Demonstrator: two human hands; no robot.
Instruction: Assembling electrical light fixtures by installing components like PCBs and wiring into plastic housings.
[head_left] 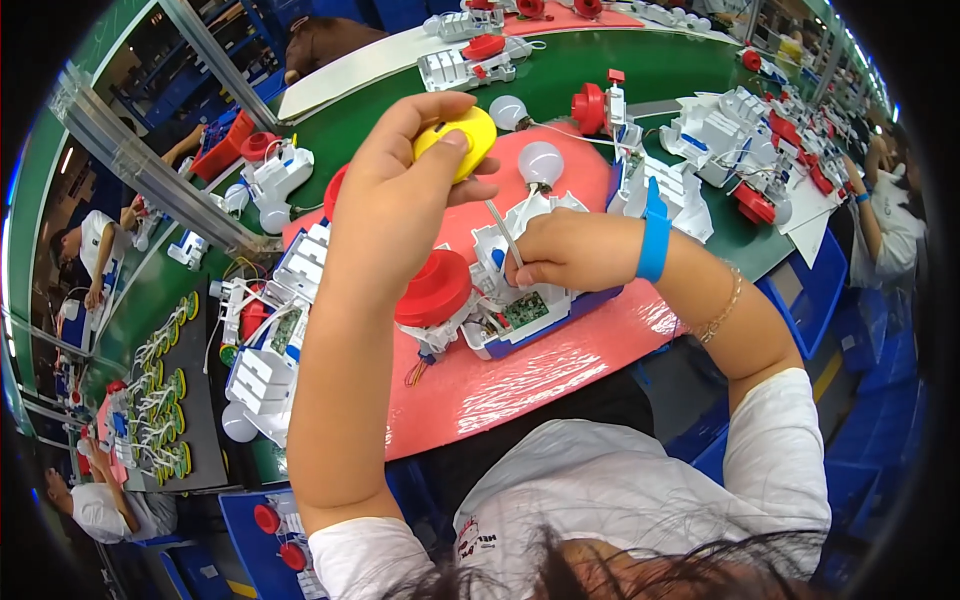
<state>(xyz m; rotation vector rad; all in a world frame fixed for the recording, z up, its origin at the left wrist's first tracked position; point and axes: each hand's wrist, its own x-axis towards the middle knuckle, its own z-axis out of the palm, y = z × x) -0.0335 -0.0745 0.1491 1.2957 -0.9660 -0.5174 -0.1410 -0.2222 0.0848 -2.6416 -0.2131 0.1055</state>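
Observation:
My left hand is raised over the work, its thumb and fingers closed round a flat yellow oval plastic piece with a small dark slot. Below it, my right hand is closed on a thin metal rod that slants up out of the fist; its lower end is hidden. Both the rod and this hand are over an opened white-and-blue housing. A green circuit board and wires show inside it. A round red part sits at the housing's left, and a white bulb stands behind it.
A pink mat lies under the work on a green table. More white housings with red parts are piled at the right. At the left, several wired yellow-green pieces lie on a dark board. Co-workers sit at both sides.

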